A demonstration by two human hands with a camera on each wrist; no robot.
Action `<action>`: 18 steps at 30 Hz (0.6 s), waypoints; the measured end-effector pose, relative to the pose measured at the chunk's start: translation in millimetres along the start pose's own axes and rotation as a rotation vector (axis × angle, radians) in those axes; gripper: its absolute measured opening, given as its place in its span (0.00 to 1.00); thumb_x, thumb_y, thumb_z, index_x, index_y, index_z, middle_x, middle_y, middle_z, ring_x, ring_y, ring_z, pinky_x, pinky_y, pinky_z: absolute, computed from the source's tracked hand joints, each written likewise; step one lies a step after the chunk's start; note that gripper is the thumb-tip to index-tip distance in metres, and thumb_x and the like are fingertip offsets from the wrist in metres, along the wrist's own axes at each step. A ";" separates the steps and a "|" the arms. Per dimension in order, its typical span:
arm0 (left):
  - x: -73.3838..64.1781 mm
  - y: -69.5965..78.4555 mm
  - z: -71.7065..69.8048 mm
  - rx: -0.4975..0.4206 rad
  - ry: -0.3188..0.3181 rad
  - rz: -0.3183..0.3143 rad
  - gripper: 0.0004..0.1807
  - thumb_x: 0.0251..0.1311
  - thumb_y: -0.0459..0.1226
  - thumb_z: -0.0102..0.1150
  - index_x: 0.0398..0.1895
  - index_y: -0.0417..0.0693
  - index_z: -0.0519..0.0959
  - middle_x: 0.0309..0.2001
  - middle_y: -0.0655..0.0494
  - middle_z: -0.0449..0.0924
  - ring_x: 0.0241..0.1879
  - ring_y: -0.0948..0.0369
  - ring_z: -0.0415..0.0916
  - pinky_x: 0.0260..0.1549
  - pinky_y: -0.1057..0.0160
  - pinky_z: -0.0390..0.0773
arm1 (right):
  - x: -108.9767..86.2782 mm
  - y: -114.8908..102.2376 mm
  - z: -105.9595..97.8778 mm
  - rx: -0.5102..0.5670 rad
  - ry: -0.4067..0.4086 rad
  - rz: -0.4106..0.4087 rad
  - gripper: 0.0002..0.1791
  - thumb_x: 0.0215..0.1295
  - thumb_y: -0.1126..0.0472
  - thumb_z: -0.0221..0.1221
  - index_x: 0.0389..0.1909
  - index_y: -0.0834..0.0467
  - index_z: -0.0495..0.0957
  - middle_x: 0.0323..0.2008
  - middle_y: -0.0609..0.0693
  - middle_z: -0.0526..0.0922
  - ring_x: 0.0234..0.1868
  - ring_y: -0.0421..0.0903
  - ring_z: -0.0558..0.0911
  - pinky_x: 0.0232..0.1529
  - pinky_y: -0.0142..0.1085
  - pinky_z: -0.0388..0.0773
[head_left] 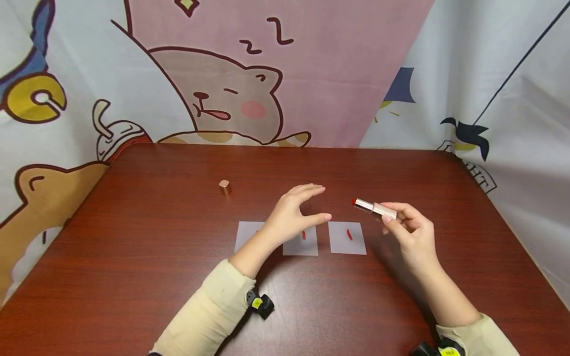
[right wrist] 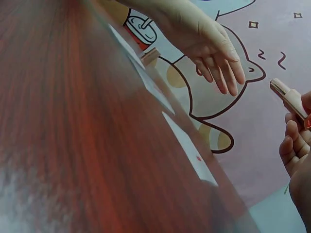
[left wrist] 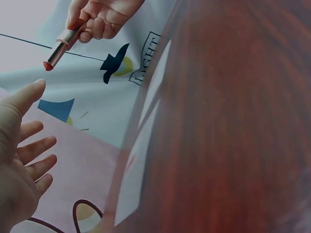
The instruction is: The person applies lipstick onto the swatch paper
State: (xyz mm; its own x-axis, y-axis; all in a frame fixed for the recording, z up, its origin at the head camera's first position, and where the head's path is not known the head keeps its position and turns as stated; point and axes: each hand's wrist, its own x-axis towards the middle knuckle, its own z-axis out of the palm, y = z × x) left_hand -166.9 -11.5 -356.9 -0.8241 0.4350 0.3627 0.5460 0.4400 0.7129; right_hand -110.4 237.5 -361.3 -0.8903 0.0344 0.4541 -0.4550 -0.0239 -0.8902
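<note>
My right hand (head_left: 415,237) pinches the base of an uncapped lipstick (head_left: 375,208), its red tip pointing left toward my other hand. In the left wrist view, the lipstick (left wrist: 63,46) shows its red end beside my left thumb, with a gap between them. My left hand (head_left: 291,212) hovers over the paper with fingers spread and nothing in its grasp. Below lie three white paper squares: the right one (head_left: 338,242) bears a red streak, the middle one (head_left: 291,248) has another, and the left one (head_left: 245,231) is partly hidden behind my left hand and wrist.
A rose-gold lipstick cap (head_left: 225,188) stands on the brown wooden table (head_left: 156,222), back and left of the papers. Behind the table hangs a cartoon-printed cloth (head_left: 329,74). Both wrists carry small black cameras; the left one (head_left: 261,302) sits below the sleeve cuff.
</note>
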 end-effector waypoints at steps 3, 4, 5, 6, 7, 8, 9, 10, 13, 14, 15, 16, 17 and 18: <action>0.5 2.8 -4.3 -0.036 0.030 0.011 0.31 0.45 0.49 0.66 0.55 0.52 0.73 0.56 0.61 0.69 0.58 0.68 0.60 0.55 0.64 0.61 | 2.2 -4.3 3.3 0.005 0.010 0.003 0.11 0.57 0.78 0.52 0.41 0.74 0.73 0.33 0.53 0.82 0.20 0.42 0.73 0.23 0.27 0.70; 0.5 3.7 -5.6 -0.046 0.038 0.015 0.31 0.45 0.49 0.66 0.55 0.53 0.73 0.56 0.62 0.69 0.57 0.69 0.60 0.55 0.65 0.61 | 3.0 -5.8 4.6 0.009 0.012 0.002 0.10 0.57 0.78 0.52 0.41 0.74 0.73 0.33 0.53 0.82 0.20 0.42 0.73 0.23 0.27 0.70; 0.3 5.1 -7.3 -0.059 0.047 0.015 0.30 0.45 0.49 0.66 0.55 0.53 0.73 0.56 0.62 0.69 0.57 0.70 0.61 0.54 0.66 0.62 | 3.7 -7.2 5.8 0.012 0.013 0.001 0.10 0.57 0.78 0.52 0.41 0.74 0.73 0.33 0.53 0.82 0.20 0.42 0.73 0.24 0.27 0.70; 0.4 6.3 -9.0 -0.070 0.055 0.017 0.30 0.45 0.48 0.67 0.55 0.53 0.73 0.55 0.63 0.70 0.57 0.71 0.61 0.54 0.66 0.62 | 4.6 -8.4 7.1 0.027 0.010 -0.002 0.10 0.57 0.78 0.52 0.41 0.74 0.73 0.34 0.54 0.82 0.20 0.43 0.72 0.24 0.27 0.71; 0.3 7.6 -10.8 -0.083 0.063 0.020 0.30 0.45 0.48 0.67 0.55 0.52 0.73 0.55 0.64 0.70 0.56 0.71 0.61 0.54 0.67 0.62 | 5.5 -9.8 8.5 0.036 0.012 -0.004 0.10 0.57 0.78 0.52 0.41 0.75 0.73 0.34 0.54 0.82 0.20 0.43 0.72 0.24 0.27 0.71; 0.3 8.9 -12.7 -0.095 0.073 0.027 0.30 0.45 0.47 0.67 0.55 0.52 0.73 0.55 0.64 0.70 0.56 0.72 0.61 0.54 0.67 0.62 | 6.4 -11.2 10.1 0.040 0.015 -0.004 0.10 0.57 0.78 0.51 0.41 0.75 0.73 0.34 0.54 0.82 0.20 0.43 0.72 0.25 0.27 0.71; 0.2 10.2 -14.6 -0.109 0.081 0.031 0.30 0.45 0.47 0.67 0.55 0.52 0.73 0.55 0.64 0.70 0.56 0.72 0.61 0.54 0.68 0.62 | 7.3 -12.7 11.6 0.039 0.020 -0.005 0.10 0.57 0.78 0.51 0.41 0.75 0.73 0.35 0.53 0.82 0.20 0.43 0.72 0.25 0.27 0.71; 0.3 11.5 -16.6 -0.120 0.090 0.037 0.30 0.45 0.46 0.67 0.55 0.51 0.73 0.54 0.64 0.70 0.56 0.72 0.61 0.54 0.68 0.62 | 8.1 -13.9 13.0 0.041 0.025 -0.008 0.10 0.57 0.78 0.51 0.41 0.75 0.72 0.34 0.53 0.82 0.20 0.43 0.72 0.25 0.27 0.71; 0.6 15.1 -22.3 -0.152 0.115 0.058 0.30 0.46 0.45 0.67 0.55 0.51 0.73 0.54 0.65 0.70 0.56 0.72 0.61 0.54 0.67 0.62 | 10.9 -17.6 17.4 0.057 0.042 -0.032 0.10 0.56 0.78 0.51 0.40 0.77 0.72 0.32 0.54 0.82 0.19 0.43 0.72 0.25 0.28 0.71; 0.9 15.9 -24.0 -0.162 0.124 0.064 0.30 0.46 0.45 0.67 0.55 0.51 0.73 0.54 0.65 0.70 0.56 0.72 0.61 0.54 0.67 0.62 | 12.1 -18.8 18.8 0.075 0.044 -0.046 0.10 0.56 0.79 0.51 0.40 0.77 0.72 0.31 0.55 0.82 0.19 0.43 0.72 0.25 0.28 0.71; 1.1 17.2 -25.8 -0.170 0.131 0.067 0.30 0.46 0.45 0.67 0.55 0.51 0.73 0.54 0.65 0.70 0.56 0.72 0.61 0.54 0.67 0.62 | 13.2 -19.9 20.3 0.094 0.044 -0.059 0.10 0.56 0.79 0.50 0.40 0.78 0.72 0.31 0.56 0.81 0.19 0.44 0.72 0.25 0.28 0.71; 1.3 18.7 -27.7 -0.176 0.139 0.071 0.29 0.46 0.44 0.67 0.55 0.51 0.73 0.54 0.65 0.71 0.56 0.72 0.61 0.54 0.67 0.62 | 14.5 -21.1 21.9 0.122 0.044 -0.073 0.10 0.55 0.80 0.50 0.39 0.79 0.71 0.31 0.57 0.81 0.19 0.44 0.72 0.25 0.29 0.71; 1.4 20.4 -29.7 -0.188 0.146 0.075 0.29 0.46 0.44 0.68 0.55 0.51 0.73 0.54 0.64 0.71 0.56 0.71 0.62 0.54 0.66 0.62 | 15.8 -22.5 23.3 0.151 0.041 -0.087 0.10 0.55 0.80 0.49 0.39 0.79 0.71 0.32 0.58 0.81 0.19 0.44 0.72 0.26 0.29 0.71; 1.2 23.0 -32.0 -0.200 0.154 0.077 0.29 0.46 0.43 0.68 0.55 0.50 0.73 0.54 0.62 0.71 0.56 0.71 0.62 0.54 0.66 0.62 | 17.2 -24.1 25.2 0.184 0.037 -0.098 0.10 0.55 0.81 0.49 0.39 0.80 0.71 0.33 0.59 0.81 0.20 0.45 0.72 0.26 0.29 0.71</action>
State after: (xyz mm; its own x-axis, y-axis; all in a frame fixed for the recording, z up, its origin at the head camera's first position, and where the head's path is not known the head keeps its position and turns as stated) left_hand -160.2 -26.1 -320.8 -0.8031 0.3297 0.4964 0.5798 0.2399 0.7787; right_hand -115.3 213.5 -331.1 -0.8419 0.0823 0.5334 -0.5382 -0.2008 -0.8185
